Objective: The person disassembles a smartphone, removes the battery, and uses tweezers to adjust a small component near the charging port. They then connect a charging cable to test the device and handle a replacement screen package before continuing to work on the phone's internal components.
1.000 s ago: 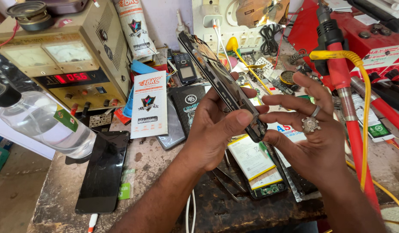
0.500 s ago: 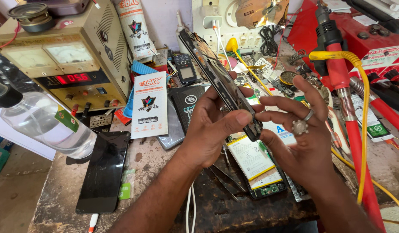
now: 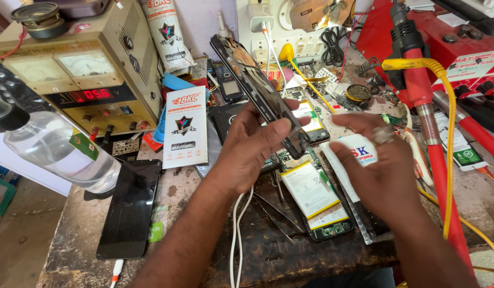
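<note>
I am viewing a cluttered, scarred dark wooden workbench. Beyond the left hand, a beige metal bench power supply with a red digit display is standing at the back. Beyond the right hand, a red hot-air tool with a coiled metal hose is leaning, with a yellow cable draped over it. Below the left forearm, a black flat phone screen panel is lying face up.

The left hand is gripping a long black opened phone frame, thumb on one edge and fingers wrapped behind, tilting it up off the bench, probably so the lower end faces the other hand. The right hand is hovering just beside that lower end, fingers loosely spread, holding nothing. Beneath both hands, a white flat phone battery with a yellow edge is lying on an open phone body.
</note>
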Tool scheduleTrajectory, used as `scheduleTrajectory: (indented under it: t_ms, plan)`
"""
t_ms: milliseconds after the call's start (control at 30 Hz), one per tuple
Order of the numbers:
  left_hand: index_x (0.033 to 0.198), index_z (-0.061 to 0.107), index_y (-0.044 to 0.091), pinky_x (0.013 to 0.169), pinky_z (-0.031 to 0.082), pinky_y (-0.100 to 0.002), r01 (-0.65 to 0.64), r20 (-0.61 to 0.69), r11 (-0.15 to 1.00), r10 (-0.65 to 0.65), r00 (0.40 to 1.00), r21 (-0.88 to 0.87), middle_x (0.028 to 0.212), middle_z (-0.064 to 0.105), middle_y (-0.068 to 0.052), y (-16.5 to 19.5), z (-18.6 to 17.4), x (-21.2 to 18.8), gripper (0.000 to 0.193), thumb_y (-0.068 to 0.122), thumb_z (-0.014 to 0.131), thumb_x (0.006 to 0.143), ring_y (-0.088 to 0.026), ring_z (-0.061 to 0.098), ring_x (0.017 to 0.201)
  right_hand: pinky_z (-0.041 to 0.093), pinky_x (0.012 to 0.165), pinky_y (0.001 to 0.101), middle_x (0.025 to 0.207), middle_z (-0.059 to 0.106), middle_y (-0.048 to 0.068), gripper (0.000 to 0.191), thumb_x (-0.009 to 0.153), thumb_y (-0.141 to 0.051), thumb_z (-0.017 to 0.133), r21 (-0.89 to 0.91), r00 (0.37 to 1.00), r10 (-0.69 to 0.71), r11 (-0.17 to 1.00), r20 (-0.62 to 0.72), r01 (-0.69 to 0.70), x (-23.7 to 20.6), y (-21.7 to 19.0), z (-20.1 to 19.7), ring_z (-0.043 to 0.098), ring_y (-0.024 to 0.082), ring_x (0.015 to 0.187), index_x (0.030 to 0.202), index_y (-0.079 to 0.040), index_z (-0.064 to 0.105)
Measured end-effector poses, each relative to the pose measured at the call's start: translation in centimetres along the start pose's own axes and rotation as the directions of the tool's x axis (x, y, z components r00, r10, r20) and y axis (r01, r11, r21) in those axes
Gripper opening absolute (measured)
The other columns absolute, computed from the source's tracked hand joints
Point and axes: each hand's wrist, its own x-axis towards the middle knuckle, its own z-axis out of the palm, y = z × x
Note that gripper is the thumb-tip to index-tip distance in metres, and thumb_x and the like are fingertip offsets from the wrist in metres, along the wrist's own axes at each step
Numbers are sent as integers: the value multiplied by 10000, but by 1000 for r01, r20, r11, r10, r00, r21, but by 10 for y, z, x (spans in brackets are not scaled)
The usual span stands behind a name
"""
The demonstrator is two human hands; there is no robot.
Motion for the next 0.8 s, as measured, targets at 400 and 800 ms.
scheduleTrajectory:
  t_ms: [400,800]
  plan:
    - [1327,520,-34,1059,576,-548,-41,-69,969,25,997,-242,1149,686,-174,-8,-12,10,618,499,572,1018,-363,694,1187,552,882,433,1146,701,132,718,638,-615,814,-713,907,326,700,265,-43,-42,-5,25,689,335,972,1148,-114,743]
    - [1499,484,39,1025,555,-527,-61,-39,976,54,998,-210,1278,659,-210,-8,-4,7,1005,830,309,904,-361,691,1129,556,723,325,1055,706,94,511,676,-270,859,-310,992,89,944,-88,-112,-41,-38,6,674,205,867,1132,-82,726]
